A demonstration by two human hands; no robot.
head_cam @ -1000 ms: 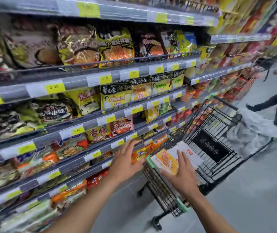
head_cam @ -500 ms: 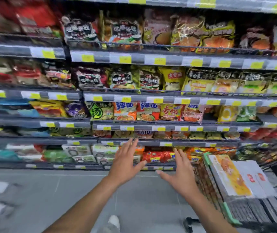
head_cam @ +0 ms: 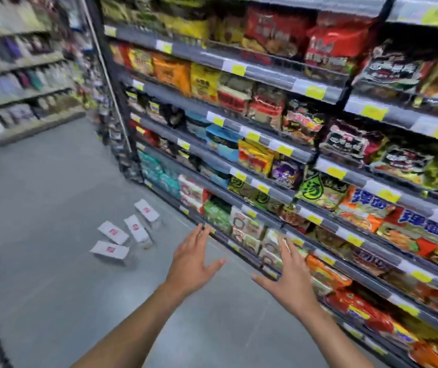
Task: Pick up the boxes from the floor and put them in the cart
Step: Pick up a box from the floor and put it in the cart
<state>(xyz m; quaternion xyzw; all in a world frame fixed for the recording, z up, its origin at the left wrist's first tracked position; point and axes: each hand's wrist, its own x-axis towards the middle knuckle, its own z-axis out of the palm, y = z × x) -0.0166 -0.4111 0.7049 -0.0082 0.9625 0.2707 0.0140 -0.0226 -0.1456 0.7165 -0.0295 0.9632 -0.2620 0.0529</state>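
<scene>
**Hands extended, boxes on the floor**

While both forearms reach forward, the left hand point(head_cam: 190, 262) and right hand point(head_cam: 289, 281) are held palm-down, fingers spread, gripping nothing. Four white boxes point(head_cam: 126, 235) lie clustered on the grey floor point(head_cam: 40, 208), ahead-left of the hands, near the shelf point(head_cam: 265, 187) base.

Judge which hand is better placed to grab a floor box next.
Left, probably. The left hand is open, empty and on the side of the white boxes; the right hand, also empty, is over by the shelves.

Four white boxes point(head_cam: 127, 236) with red marks lie clustered on the grey floor point(head_cam: 40, 195).
</scene>
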